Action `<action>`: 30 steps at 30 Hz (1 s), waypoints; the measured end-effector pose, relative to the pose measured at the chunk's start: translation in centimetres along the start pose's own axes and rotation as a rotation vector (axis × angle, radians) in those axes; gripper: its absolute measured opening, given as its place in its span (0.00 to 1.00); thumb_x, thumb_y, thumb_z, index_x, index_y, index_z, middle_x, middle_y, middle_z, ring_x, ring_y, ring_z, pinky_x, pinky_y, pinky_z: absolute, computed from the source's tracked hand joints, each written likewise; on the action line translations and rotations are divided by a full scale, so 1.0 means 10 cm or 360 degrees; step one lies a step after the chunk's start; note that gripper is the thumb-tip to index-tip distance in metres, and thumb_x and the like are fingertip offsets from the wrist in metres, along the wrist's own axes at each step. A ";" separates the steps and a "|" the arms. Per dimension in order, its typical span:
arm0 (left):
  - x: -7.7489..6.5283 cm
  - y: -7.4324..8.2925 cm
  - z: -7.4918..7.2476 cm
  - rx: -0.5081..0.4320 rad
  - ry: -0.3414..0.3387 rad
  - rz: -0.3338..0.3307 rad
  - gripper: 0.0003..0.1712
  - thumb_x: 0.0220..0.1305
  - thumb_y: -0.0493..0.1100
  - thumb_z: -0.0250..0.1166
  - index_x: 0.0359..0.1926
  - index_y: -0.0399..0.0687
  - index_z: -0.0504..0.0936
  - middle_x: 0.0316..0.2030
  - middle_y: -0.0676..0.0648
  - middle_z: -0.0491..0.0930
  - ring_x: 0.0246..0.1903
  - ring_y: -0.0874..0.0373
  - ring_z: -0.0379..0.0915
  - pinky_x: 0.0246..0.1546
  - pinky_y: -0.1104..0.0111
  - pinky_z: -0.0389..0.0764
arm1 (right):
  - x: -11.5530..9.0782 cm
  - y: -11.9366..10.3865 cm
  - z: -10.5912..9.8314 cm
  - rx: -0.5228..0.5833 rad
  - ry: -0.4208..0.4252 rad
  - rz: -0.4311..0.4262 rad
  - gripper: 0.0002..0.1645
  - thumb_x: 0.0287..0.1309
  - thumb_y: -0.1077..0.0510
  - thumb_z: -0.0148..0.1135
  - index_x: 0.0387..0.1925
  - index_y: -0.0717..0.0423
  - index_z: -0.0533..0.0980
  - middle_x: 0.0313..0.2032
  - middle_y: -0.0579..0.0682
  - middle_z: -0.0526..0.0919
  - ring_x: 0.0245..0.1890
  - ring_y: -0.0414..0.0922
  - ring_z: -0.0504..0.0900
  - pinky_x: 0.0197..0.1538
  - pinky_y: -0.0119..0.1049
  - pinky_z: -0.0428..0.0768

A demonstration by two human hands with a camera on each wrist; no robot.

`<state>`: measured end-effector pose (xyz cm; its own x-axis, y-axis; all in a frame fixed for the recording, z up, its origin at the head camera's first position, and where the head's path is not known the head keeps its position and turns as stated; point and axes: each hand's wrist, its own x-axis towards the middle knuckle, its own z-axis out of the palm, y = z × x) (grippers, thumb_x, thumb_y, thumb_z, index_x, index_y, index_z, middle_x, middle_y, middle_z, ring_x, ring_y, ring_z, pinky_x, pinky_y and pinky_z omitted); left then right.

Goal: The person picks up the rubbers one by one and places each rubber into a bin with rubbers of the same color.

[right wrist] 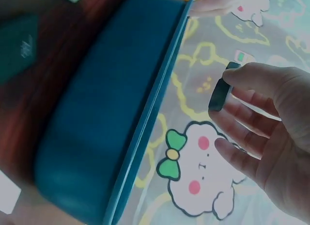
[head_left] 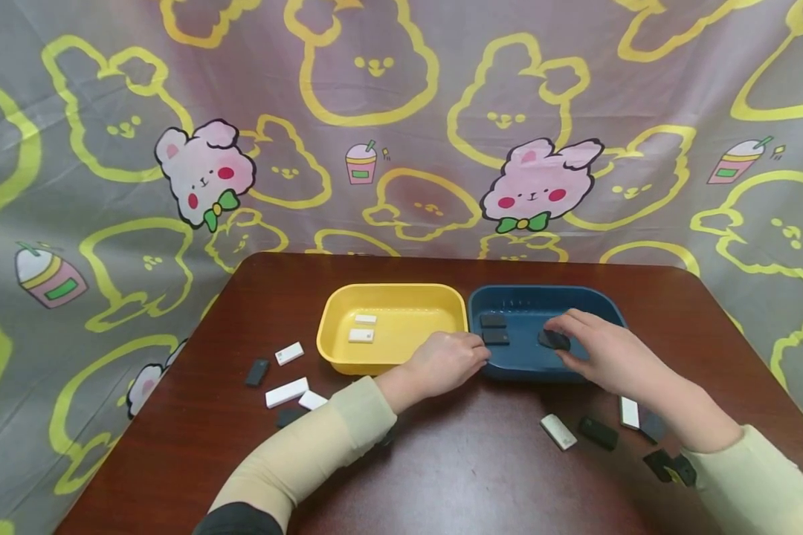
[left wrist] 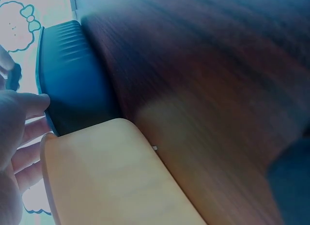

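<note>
Hands, two: I am seeing the left hand (head_left: 442,364) gripping the near rim of the blue tub (head_left: 529,374) beside the yellow tub (head_left: 415,327), and the right hand (head_left: 602,351) pinching a dark block (head_left: 554,340) over the blue tub. Contents: two dark pieces (head_left: 495,337) are lying in the blue, two white pieces (head_left: 361,336) in the yellow; loose blocks (head_left: 286,393) are sitting on the table (head_left: 482,475), left and right.

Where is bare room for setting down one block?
Bare: the front middle of the table, between the left sleeve and the pale block; also the right part of the yellow tub. Crowded: left of that tub and beside the right sleeve, where blocks lie.
</note>
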<state>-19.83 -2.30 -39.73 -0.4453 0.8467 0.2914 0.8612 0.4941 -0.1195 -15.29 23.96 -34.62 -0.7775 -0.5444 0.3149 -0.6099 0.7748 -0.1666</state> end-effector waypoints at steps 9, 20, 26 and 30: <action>0.01 0.00 0.00 -0.0022 -0.0035 -0.0017 0.10 0.67 0.48 0.63 0.45 0.52 0.86 0.37 0.54 0.83 0.36 0.65 0.79 0.41 0.78 0.76 | 0.41 0.04 0.17 0.0024 -0.0226 -0.0036 0.23 0.44 0.64 0.77 0.45 0.56 0.79 0.38 0.48 0.80 0.35 0.44 0.80 0.39 0.41 0.82; 0.00 -0.01 0.01 0.0038 0.0018 0.0006 0.10 0.67 0.49 0.63 0.44 0.52 0.86 0.36 0.54 0.83 0.35 0.65 0.78 0.39 0.77 0.77 | 0.62 0.02 0.52 0.0090 -0.0551 -0.0060 0.18 0.48 0.64 0.74 0.42 0.52 0.79 0.34 0.44 0.79 0.32 0.40 0.77 0.39 0.39 0.81; 0.00 0.00 0.01 0.0049 0.0034 0.0020 0.10 0.67 0.48 0.63 0.44 0.53 0.86 0.36 0.54 0.83 0.36 0.64 0.79 0.39 0.76 0.77 | 0.68 0.03 0.66 0.0117 -0.0615 -0.0057 0.14 0.50 0.64 0.73 0.40 0.53 0.80 0.33 0.45 0.80 0.33 0.41 0.78 0.41 0.41 0.81; -0.01 0.00 0.01 0.0054 0.0050 0.0025 0.09 0.67 0.48 0.62 0.43 0.52 0.86 0.35 0.53 0.82 0.35 0.64 0.78 0.38 0.76 0.77 | 0.74 0.04 0.71 0.0188 -0.0683 -0.0014 0.12 0.51 0.65 0.72 0.38 0.50 0.80 0.30 0.42 0.79 0.29 0.41 0.75 0.39 0.39 0.80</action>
<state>-19.82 -2.33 -39.81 -0.4236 0.8480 0.3186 0.8589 0.4877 -0.1562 -22.37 17.92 -38.99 -0.7502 -0.6543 -0.0953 -0.6108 0.7410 -0.2790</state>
